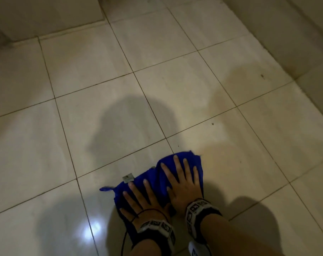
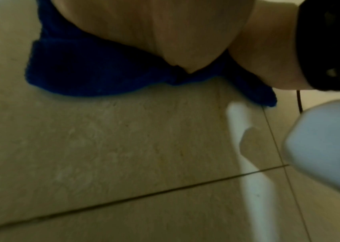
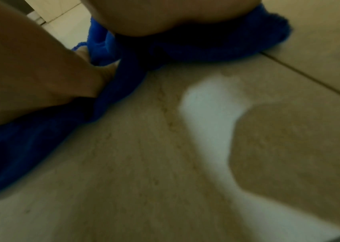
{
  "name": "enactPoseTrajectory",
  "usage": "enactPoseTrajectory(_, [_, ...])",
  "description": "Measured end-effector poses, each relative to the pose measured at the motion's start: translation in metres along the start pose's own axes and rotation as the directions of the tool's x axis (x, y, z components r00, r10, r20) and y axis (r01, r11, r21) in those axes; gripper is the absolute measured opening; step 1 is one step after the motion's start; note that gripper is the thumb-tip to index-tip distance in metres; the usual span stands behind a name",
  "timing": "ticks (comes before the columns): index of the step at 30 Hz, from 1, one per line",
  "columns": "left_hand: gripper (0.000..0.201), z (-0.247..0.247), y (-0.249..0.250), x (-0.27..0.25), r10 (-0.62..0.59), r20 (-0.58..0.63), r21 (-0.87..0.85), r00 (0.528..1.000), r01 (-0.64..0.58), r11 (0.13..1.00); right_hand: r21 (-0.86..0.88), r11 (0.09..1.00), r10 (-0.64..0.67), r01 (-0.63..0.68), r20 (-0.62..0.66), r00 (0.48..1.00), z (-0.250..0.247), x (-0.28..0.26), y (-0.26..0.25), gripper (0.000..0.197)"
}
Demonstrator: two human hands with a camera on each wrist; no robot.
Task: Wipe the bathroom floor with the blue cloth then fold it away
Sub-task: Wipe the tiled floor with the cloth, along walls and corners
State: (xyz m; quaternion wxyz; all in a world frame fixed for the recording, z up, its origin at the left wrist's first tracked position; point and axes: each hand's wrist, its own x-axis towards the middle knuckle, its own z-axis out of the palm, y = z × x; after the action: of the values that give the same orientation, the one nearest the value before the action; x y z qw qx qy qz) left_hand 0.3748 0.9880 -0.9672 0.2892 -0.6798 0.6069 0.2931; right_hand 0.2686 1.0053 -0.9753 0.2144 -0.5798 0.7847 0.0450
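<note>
The blue cloth (image 1: pixel 157 179) lies bunched on the beige tiled floor (image 1: pixel 120 108) near the bottom middle of the head view. My left hand (image 1: pixel 138 198) presses flat on its near left part, fingers spread. Beside it my right hand (image 1: pixel 182 179) presses flat on the far right part, fingers straight. A small grey label (image 1: pixel 128 178) sticks out at the cloth's left edge. The wrist views show the blue cloth (image 2: pixel 94 68) (image 3: pixel 196 47) squashed under each palm.
Walls rise at the far left (image 1: pixel 46 13) and along the right (image 1: pixel 295 34). A damp patch (image 1: pixel 245 84) darkens the tiles toward the right wall. A bright light reflection (image 1: pixel 91 230) sits on the tile by my left arm. Open floor stretches ahead.
</note>
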Motion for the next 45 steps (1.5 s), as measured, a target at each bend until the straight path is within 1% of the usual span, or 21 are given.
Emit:
enactPoseTrajectory(2, [0.127, 0.003, 0.0, -0.001, 0.023, 0.0, -0.022, 1.0, -0.023, 0.999, 0.011, 1.0, -0.003, 0.003, 0.044, 0.999, -0.004, -0.001, 0.001, 0.077])
enactPoseTrajectory(3, [0.129, 0.006, 0.0, -0.001, 0.033, -0.026, -0.043, 0.999, -0.034, 0.998, 0.022, 1.0, -0.001, 0.0, 0.069, 0.998, -0.006, 0.0, 0.001, 0.077])
enactPoseTrajectory(6, [0.139, 0.004, 0.007, -0.002, 0.06, -0.159, -0.06, 0.985, -0.071, 0.996, 0.069, 0.998, -0.004, 0.001, 0.052, 0.999, -0.014, 0.009, 0.007, 0.074])
enactPoseTrajectory(7, [0.136, 0.002, 0.012, 0.002, 0.08, -0.184, -0.093, 0.98, -0.098, 0.991, 0.067, 0.998, -0.01, 0.008, 0.04, 0.999, -0.017, 0.016, 0.01, 0.071])
enactPoseTrajectory(9, [0.123, -0.003, 0.027, 0.013, 0.154, -0.258, -0.073, 0.954, -0.178, 0.981, 0.061, 0.998, -0.008, 0.002, 0.101, 0.995, -0.027, 0.033, 0.019, 0.07])
enactPoseTrajectory(10, [0.118, -0.01, 0.036, 0.018, 0.167, -0.282, -0.067, 0.945, -0.193, 0.979, 0.046, 0.999, -0.014, 0.009, 0.104, 0.994, -0.032, 0.044, 0.024, 0.071])
enactPoseTrajectory(12, [0.106, -0.018, 0.051, 0.029, 0.184, -0.343, -0.1, 0.921, -0.23, 0.968, 0.031, 0.999, -0.042, 0.041, 0.063, 0.997, -0.039, 0.065, 0.036, 0.067])
enactPoseTrajectory(14, [0.096, -0.02, 0.06, 0.034, 0.21, -0.293, -0.109, 0.933, -0.251, 0.962, 0.012, 0.998, -0.07, 0.069, 0.057, 0.996, -0.042, 0.076, 0.045, 0.066])
enactPoseTrajectory(16, [0.103, -0.026, 0.064, 0.032, 0.163, -0.258, -0.05, 0.952, -0.182, 0.982, -0.031, 0.995, -0.095, 0.099, 0.115, 0.989, -0.041, 0.078, 0.048, 0.068])
enactPoseTrajectory(18, [0.109, -0.027, 0.065, 0.037, 0.1, -0.238, 0.001, 0.966, -0.103, 0.995, -0.022, 0.988, -0.153, 0.155, 0.094, 0.984, -0.044, 0.081, 0.057, 0.068])
enactPoseTrajectory(19, [0.107, -0.03, 0.065, 0.038, 0.069, -0.204, 0.0, 0.977, -0.071, 0.998, -0.013, 0.981, -0.193, 0.195, 0.073, 0.978, -0.048, 0.084, 0.068, 0.066])
enactPoseTrajectory(22, [0.099, -0.041, 0.08, 0.027, 0.019, -0.173, 0.001, 0.985, -0.019, 1.0, -0.033, 0.964, -0.262, 0.264, 0.072, 0.962, -0.066, 0.096, 0.116, 0.062])
enactPoseTrajectory(24, [0.1, -0.037, 0.117, 0.015, 0.02, -0.132, -0.006, 0.991, -0.021, 1.0, -0.032, 0.967, -0.248, 0.252, 0.102, 0.963, -0.08, 0.099, 0.149, 0.061])
enactPoseTrajectory(26, [0.102, -0.023, 0.172, 0.005, 0.088, -0.127, -0.007, 0.988, -0.09, 0.996, -0.018, 0.977, -0.207, 0.211, 0.12, 0.971, -0.087, 0.096, 0.175, 0.062])
enactPoseTrajectory(28, [0.104, -0.014, 0.218, 0.0, 0.145, -0.127, -0.019, 0.981, -0.149, 0.989, -0.044, 0.977, -0.201, 0.207, 0.108, 0.974, -0.091, 0.09, 0.195, 0.062])
enactPoseTrajectory(30, [0.105, -0.011, 0.237, 0.0, 0.137, -0.124, -0.015, 0.983, -0.14, 0.99, -0.051, 0.971, -0.228, 0.235, 0.118, 0.967, -0.095, 0.09, 0.207, 0.062])
enactPoseTrajectory(34, [0.103, -0.014, 0.232, 0.0, 0.112, -0.148, 0.048, 0.983, -0.106, 0.993, 0.018, 0.967, -0.255, 0.254, 0.086, 0.963, -0.096, 0.091, 0.207, 0.062])
enactPoseTrajectory(36, [0.102, -0.011, 0.232, -0.003, 0.12, -0.154, 0.035, 0.981, -0.116, 0.993, 0.015, 0.968, -0.25, 0.25, 0.084, 0.964, -0.093, 0.089, 0.207, 0.06])
enactPoseTrajectory(39, [0.099, -0.007, 0.231, -0.002, 0.151, -0.213, 0.05, 0.965, -0.143, 0.988, 0.016, 0.975, -0.22, 0.22, 0.052, 0.974, -0.087, 0.079, 0.21, 0.057])
enactPoseTrajectory(43, [0.093, 0.004, 0.217, -0.007, 0.267, -0.274, 0.151, 0.924, -0.233, 0.961, -0.012, 0.976, -0.219, 0.219, 0.006, 0.976, -0.08, 0.065, 0.213, 0.056])
enactPoseTrajectory(45, [0.09, 0.009, 0.206, -0.012, 0.336, -0.271, 0.214, 0.902, -0.284, 0.935, -0.04, 0.974, -0.225, 0.224, -0.01, 0.974, -0.077, 0.054, 0.216, 0.059])
